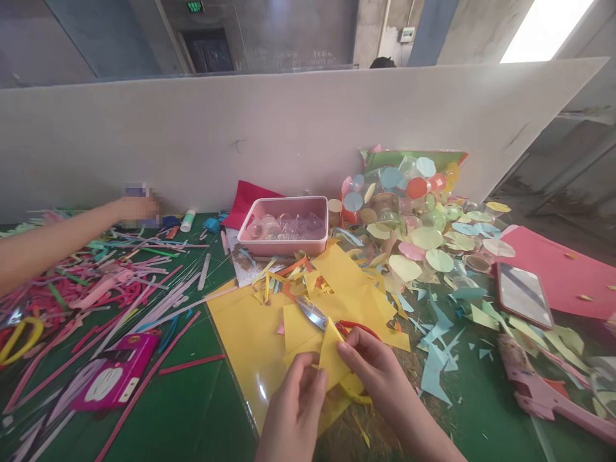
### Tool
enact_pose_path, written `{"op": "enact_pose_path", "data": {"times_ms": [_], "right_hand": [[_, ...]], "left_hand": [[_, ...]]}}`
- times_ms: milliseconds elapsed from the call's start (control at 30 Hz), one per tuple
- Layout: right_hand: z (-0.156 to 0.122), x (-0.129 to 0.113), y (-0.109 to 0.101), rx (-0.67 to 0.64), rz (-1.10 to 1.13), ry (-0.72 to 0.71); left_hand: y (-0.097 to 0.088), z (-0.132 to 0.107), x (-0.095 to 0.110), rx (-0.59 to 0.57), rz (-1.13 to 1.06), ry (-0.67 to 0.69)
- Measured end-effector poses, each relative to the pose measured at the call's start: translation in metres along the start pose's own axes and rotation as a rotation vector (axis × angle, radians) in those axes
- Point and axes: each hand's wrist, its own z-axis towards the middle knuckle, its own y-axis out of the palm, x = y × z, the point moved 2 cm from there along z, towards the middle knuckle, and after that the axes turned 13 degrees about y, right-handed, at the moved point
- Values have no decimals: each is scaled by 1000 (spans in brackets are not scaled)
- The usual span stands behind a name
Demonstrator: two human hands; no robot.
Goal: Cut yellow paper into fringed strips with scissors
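Nearest to us, our left hand (294, 401) pinches the lower edge of a small piece of yellow paper (332, 359) between thumb and fingers, while our right hand (380, 372) is closed around the handles of a pair of scissors (332, 321), whose blades (310, 311) stand apart and point up and to the left over the paper. We judge that we are in the middle of a cut: the paper sits at the blades' root, held just above the larger yellow sheets (250, 333) on the green table (192, 417). The next move would call for turning the piece with the left hand as the blades close (a steady pinch matters, since the paper is thin and will buckle).

Further out lie a magenta device (115, 378) to the left and a dark tablet (522, 294) to the right. Beyond stand a pink tray (283, 247) of clear cups and a heap of coloured paper circles (414, 218). Far left, another person's arm (58, 240) reaches over a tangle of paper strips (96, 282).
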Motion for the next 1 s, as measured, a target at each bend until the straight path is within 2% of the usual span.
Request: {"op": "enact_pose_path", "data": {"times_ms": [167, 467, 567, 700, 1000], "right_hand": [[0, -1, -3, 47, -47, -37], [0, 6, -3, 110, 14, -124], [-2, 4, -8, 66, 49, -162], [-9, 3, -10, -73, -19, -55], [-10, 4, -6, -84, -78, -20]], "left_hand": [[1, 4, -5, -117, -24, -30], [2, 3, -7, 8, 130, 53], [-1, 3, -4, 65, 99, 30], [-2, 0, 0, 96, 65, 10], [0, -5, 1, 120, 63, 43]]}}
